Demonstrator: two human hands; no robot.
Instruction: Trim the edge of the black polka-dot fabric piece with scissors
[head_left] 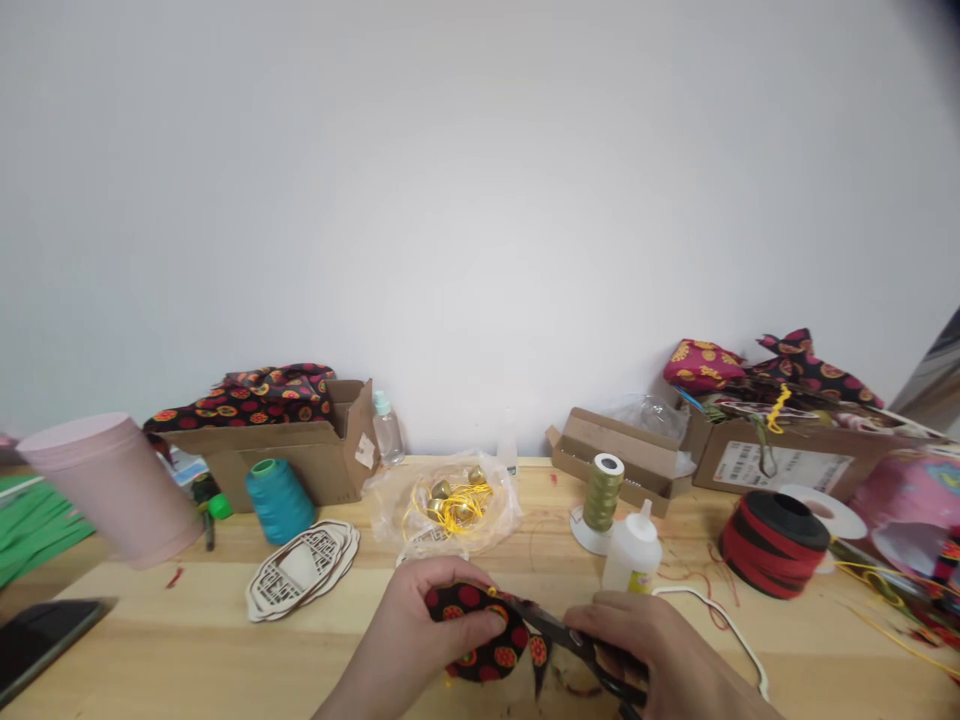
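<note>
Low in the middle of the head view, my left hand (420, 635) pinches a rounded piece of black patterned fabric (499, 660) with red and orange motifs. My right hand (645, 640) grips a pair of black scissors (551, 628). The blades point left and lie at the fabric's upper right edge. A narrow strip of the same fabric (538, 655) hangs below the blades. Whether the blades are closed on the cloth I cannot tell. Close to my right hand stands a white glue bottle (632, 555).
Behind my hands lies a plastic bag with bells and yellow cord (461, 510). Cut wooden plates (304, 570) and a teal thread cone (279, 503) are left; a gold thread spool (603, 495) and red ribbon roll (775, 545) are right. Cardboard boxes (277, 465) line the wall.
</note>
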